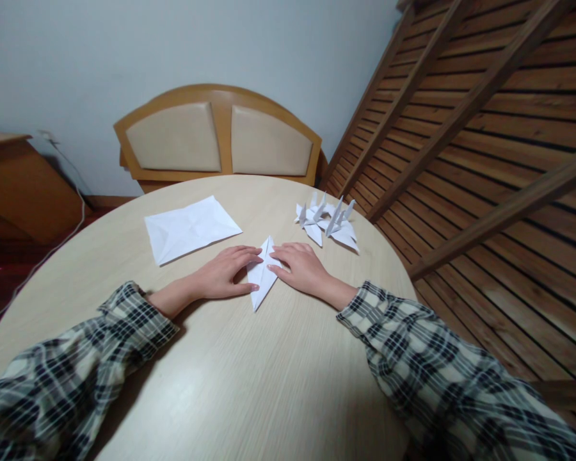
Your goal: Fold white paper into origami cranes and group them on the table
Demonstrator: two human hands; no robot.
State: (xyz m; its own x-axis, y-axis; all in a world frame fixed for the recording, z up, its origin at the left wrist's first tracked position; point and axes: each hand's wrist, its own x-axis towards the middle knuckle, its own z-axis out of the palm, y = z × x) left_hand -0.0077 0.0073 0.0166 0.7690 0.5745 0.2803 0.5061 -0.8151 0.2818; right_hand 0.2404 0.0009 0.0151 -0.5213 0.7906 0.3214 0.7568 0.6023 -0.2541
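A white sheet of paper folded into a narrow diamond [264, 276] lies on the table between my hands, with a crease down its middle. My left hand [226, 272] rests on its left side, fingers on the upper part and thumb near the lower tip. From the right, my right hand [301, 267] holds the upper right edge with its fingers, the thumb lying on the paper near the centre crease. Both hands grip the paper against the tabletop. Several folded paper cranes [333, 225] stand grouped beyond my right hand.
Creased white paper [191, 230] lies beyond my left hand on the round wooden table [249, 384]. A headboard with padded panels [173, 137] stands behind the table. Wooden slats [461, 128] rise on the right. A wooden cabinet [24, 186] and a white cord [82, 208] are at left.
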